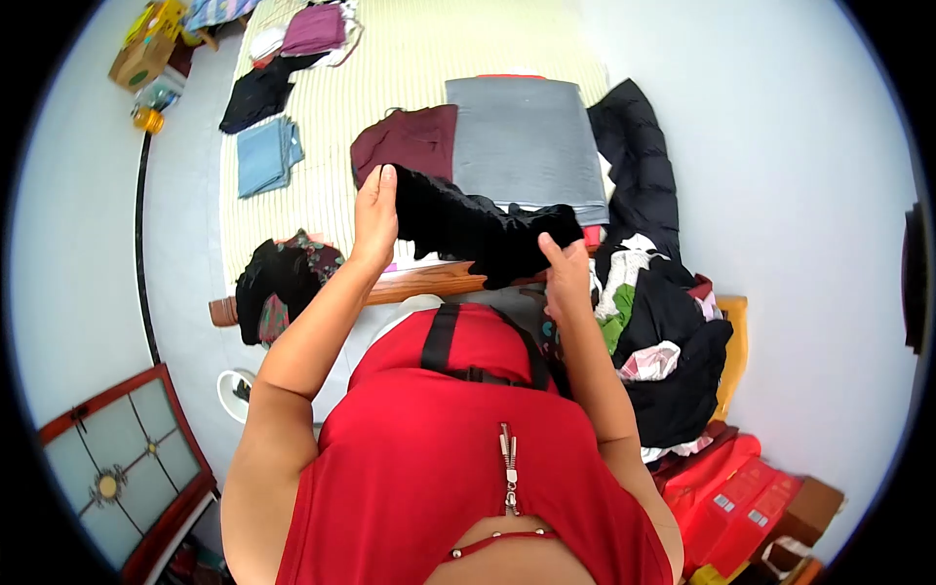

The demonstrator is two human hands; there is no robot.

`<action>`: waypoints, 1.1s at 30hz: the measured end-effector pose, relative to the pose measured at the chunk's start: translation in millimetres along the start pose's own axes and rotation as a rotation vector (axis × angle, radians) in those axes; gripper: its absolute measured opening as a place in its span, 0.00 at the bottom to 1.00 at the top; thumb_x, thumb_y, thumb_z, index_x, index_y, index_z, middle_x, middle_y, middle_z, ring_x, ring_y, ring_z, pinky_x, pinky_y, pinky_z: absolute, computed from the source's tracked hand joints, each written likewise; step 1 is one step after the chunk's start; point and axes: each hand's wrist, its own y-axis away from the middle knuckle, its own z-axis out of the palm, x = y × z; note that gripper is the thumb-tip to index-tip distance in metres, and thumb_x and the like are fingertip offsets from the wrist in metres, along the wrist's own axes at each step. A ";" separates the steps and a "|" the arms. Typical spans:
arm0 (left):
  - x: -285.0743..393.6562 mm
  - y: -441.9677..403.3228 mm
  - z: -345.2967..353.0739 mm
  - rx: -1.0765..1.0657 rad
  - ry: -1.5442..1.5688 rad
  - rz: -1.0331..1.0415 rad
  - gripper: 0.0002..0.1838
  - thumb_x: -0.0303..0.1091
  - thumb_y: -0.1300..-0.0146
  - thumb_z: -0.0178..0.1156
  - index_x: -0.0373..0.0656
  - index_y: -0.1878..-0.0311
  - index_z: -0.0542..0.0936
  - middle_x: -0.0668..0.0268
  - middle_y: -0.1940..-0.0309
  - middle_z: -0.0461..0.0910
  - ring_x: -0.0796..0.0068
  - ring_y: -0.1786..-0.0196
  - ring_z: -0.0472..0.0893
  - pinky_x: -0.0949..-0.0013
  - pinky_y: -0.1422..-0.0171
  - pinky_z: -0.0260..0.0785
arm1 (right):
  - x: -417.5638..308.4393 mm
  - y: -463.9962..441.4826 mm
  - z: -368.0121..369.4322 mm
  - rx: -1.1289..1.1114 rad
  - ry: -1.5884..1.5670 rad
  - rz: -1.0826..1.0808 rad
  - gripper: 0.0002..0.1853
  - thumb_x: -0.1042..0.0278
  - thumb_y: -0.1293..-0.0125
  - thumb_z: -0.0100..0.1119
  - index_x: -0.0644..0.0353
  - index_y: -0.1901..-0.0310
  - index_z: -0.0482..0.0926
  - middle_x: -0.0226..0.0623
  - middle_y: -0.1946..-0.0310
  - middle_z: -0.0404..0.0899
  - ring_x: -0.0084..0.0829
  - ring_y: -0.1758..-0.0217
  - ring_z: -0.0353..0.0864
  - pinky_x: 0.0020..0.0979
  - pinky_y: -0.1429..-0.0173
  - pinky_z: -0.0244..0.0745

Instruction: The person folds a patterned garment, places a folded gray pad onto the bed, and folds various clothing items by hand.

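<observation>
Over the near edge of the bed (419, 39), the left hand (375, 219) has its fingers grasping the left end of a black garment (487, 239); the garment is stretched sideways in the air above that edge, its lower border hanging unevenly; the right hand (565, 278), nearer the bed's right corner, has its fingers grasping the other end; the step in hand appears to be spreading this piece between two grips; the next move, I judge, calls for both hands to hold it level, since the cloth looks soft and likely to sag.

As for containers, left of the bed, towards its far end, stands a cardboard box (141, 60), its contents unclear; just beside it a small bottle (148, 120) seems to hold something orange-yellow; left of the bed's near end, a white bin (222, 395) has something dark in it, too small to name; right of the bed's near corner, mixed clothes (673, 327) are heaped on a yellow support (737, 341), perhaps a chair; on the near side of that heap, away from the bed, stand red boxes (733, 526) and, to their right, a brown carton (811, 512); I cannot tell what these hold.
</observation>
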 end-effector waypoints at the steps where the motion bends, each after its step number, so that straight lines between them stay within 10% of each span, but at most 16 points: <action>1: -10.3 -5.2 -12.5 0.027 0.029 -0.060 0.16 0.41 0.25 0.45 0.41 0.67 0.72 0.76 0.73 0.65 0.84 0.67 0.61 0.77 0.61 0.58 | -0.2 -2.3 7.5 -0.036 -0.016 -0.102 0.16 0.75 0.38 0.61 0.64 0.51 0.69 0.36 0.56 0.77 0.25 0.54 0.77 0.30 0.48 0.73; 5: -85.6 -4.1 -50.3 0.189 0.131 -0.593 0.20 0.43 0.27 0.44 0.36 0.46 0.73 0.57 0.50 0.77 0.66 0.50 0.76 0.65 0.41 0.66 | 64.3 -28.5 -25.5 -0.020 -0.030 0.324 0.18 0.73 0.40 0.61 0.64 0.50 0.70 0.36 0.52 0.76 0.29 0.49 0.76 0.31 0.42 0.69; 14: -116.7 28.2 -98.8 0.221 0.095 -0.756 0.13 0.37 0.30 0.51 0.39 0.67 0.77 0.66 0.72 0.78 0.77 0.70 0.75 0.72 0.60 0.69 | 88.7 -23.8 -4.6 -0.012 0.071 0.534 0.11 0.75 0.39 0.60 0.60 0.55 0.75 0.32 0.61 0.78 0.28 0.55 0.77 0.31 0.48 0.71; 23: -87.0 -25.2 -215.6 0.399 -0.277 -0.324 0.13 0.39 0.32 0.55 0.40 0.67 0.79 0.77 0.74 0.73 0.85 0.69 0.69 0.74 0.63 0.63 | 128.4 -62.8 114.5 -0.235 0.335 0.523 0.16 0.67 0.45 0.66 0.58 0.62 0.66 0.26 0.75 0.65 0.20 0.79 0.61 0.27 0.76 0.56; 30: -15.9 -4.4 -357.0 0.697 -0.534 -0.082 0.15 0.41 0.32 0.56 0.37 0.62 0.80 0.74 0.74 0.73 0.84 0.67 0.69 0.75 0.61 0.63 | 167.6 -34.2 255.2 -0.701 0.208 0.550 0.23 0.70 0.43 0.63 0.71 0.50 0.67 0.42 0.55 0.73 0.29 0.53 0.72 0.34 0.48 0.69; 33: -3.3 34.6 -408.7 0.781 -0.550 -0.177 0.16 0.44 0.32 0.54 0.39 0.61 0.80 0.72 0.81 0.69 0.84 0.77 0.73 0.75 0.80 0.61 | 206.6 -0.1 290.8 -0.765 0.251 0.780 0.20 0.70 0.42 0.63 0.70 0.52 0.69 0.42 0.57 0.74 0.29 0.53 0.72 0.33 0.47 0.69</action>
